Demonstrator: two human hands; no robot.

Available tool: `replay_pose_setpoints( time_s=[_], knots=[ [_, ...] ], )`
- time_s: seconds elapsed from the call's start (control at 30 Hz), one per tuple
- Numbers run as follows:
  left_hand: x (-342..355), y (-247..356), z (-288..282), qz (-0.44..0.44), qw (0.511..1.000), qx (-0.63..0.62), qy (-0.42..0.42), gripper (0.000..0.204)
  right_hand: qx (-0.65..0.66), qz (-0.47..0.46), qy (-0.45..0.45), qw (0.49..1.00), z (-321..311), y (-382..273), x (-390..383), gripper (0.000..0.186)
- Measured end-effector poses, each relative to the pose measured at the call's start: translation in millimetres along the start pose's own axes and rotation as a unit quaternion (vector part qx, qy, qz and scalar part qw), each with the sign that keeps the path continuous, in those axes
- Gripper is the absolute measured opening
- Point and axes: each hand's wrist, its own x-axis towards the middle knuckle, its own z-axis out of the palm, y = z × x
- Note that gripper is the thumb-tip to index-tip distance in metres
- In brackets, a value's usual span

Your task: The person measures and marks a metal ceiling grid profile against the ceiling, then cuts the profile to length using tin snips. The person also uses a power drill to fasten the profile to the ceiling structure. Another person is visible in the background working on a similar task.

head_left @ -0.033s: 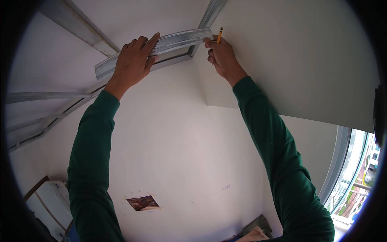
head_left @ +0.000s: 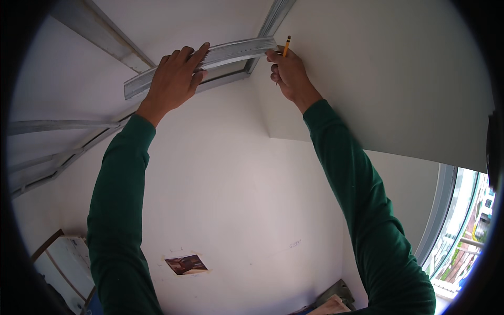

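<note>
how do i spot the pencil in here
Follow the right green sleeve up to the right hand, at the right end of the metal strip. The pencil pokes up from that hand, slim and yellow, unlike the broad grey strip.

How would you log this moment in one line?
left hand: gripping ribbed metal channel | right hand: at channel's right end, holding yellow pencil | overhead: metal ceiling rail

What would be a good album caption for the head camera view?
Overhead, the left hand grips a metal strip while the right hand, holding a pencil, touches its end.
</note>
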Motion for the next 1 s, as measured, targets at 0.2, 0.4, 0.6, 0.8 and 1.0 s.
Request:
replay_pose_setpoints(
  time_s=[0.2,0.4,0.6,0.8,1.0],
  knots=[
    [57.3,-32.6,9.5,-0.012,0.995,0.009,-0.095,0.045,-0.302,-0.090,0.050,0.948,10.0,-23.6,-28.1,0.080],
    [111.8,-54.4,1.4,-0.068,0.989,-0.071,-0.111,0.044,-0.373,-0.085,-0.019,0.924,4.5,-40.5,-74.7,0.080],
    [120.2,-54.9,-8.7,-0.069,0.993,-0.047,-0.088,0.041,-0.427,-0.047,-0.043,0.902,-13.3,-65.8,-100.0,0.075],
    [122.4,-53.5,-16.0,-0.051,0.998,-0.003,-0.043,0.037,-0.434,-0.064,-0.058,0.897,-16.9,-72.4,-107.6,0.072],
    [124.2,-58.4,-9.0,-0.020,0.999,0.028,0.006,0.034,-0.430,-0.090,-0.078,0.895,-14.5,-72.6,-111.0,0.072]
  ],
)
